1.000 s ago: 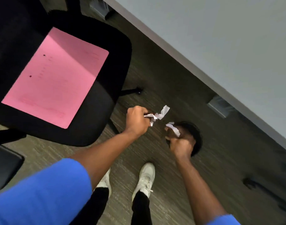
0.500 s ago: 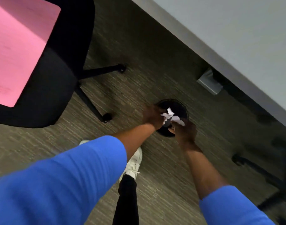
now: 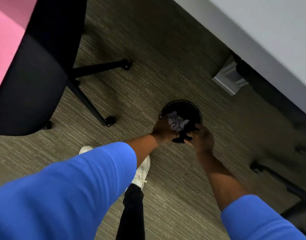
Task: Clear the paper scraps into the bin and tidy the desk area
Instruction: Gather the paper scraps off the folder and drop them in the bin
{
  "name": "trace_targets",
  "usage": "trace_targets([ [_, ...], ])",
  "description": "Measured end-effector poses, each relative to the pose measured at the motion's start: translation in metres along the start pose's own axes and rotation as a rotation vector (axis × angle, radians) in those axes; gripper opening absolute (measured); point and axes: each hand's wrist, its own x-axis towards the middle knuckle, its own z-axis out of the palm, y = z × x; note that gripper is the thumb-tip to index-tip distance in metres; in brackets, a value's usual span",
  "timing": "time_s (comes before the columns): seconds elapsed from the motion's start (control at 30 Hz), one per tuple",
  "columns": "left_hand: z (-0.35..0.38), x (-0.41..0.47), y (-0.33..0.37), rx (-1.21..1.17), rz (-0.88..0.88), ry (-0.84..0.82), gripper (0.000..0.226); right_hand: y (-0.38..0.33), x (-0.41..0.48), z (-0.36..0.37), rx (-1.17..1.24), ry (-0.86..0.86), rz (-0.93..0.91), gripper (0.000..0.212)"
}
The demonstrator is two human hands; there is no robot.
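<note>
Lowered since half a second ago, both hands now reach into the mouth of the small round black bin point(image 3: 192, 105) on the carpeted floor point(image 3: 148, 70), where the paper scraps point(image 3: 177, 122) show as a crumpled pale bunch inside the rim. At the bin's near-left edge, the left hand point(image 3: 163, 131) has its fingers curled against the scraps; whether it grips them or has let go cannot be told in the shadow. Beside it at the near-right rim, the right hand point(image 3: 201, 138) has bent fingers and no paper visible in it. Blue sleeves point(image 3: 62, 187) cover both upper arms. One white shoe point(image 3: 142, 172) stands on the floor below the left forearm. A black office chair point(image 3: 37, 80) carrying a pink folder point(image 3: 4, 40) sits at upper left, and the grey desk point(image 3: 270, 28) runs across the upper right corner.
</note>
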Motion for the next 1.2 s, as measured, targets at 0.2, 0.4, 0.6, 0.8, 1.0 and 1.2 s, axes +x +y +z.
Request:
trace_targets([
  [0.2, -0.027, -0.011, -0.003, -0.009, -0.051, 0.02, 0.09, -0.011, -0.022, 0.024, 0.021, -0.048, -0.074, 0.065],
  [0.4, -0.072, -0.018, -0.001, 0.218, 0.026, 0.032, 0.054, -0.03, -0.042, 0.061, -0.062, -0.047, -0.199, 0.054],
  [0.6, -0.14, -0.043, -0.012, 0.38, 0.049, 0.042, 0.043, -0.054, -0.073, 0.105, 0.019, -0.125, -0.203, 0.059],
  [0.8, -0.216, -0.085, -0.026, 0.326, -0.046, 0.171, 0.023, -0.082, -0.119, 0.149, -0.152, -0.17, -0.365, 0.051],
  [1.0, -0.286, -0.136, -0.009, 0.371, -0.083, 0.363, 0.032, -0.118, -0.175, 0.204, -0.058, -0.259, -0.391, 0.045],
  [1.2, -0.383, -0.176, 0.006, 0.364, -0.036, 0.588, 0.03, -0.148, -0.226, 0.259, 0.077, -0.325, -0.44, 0.047],
])
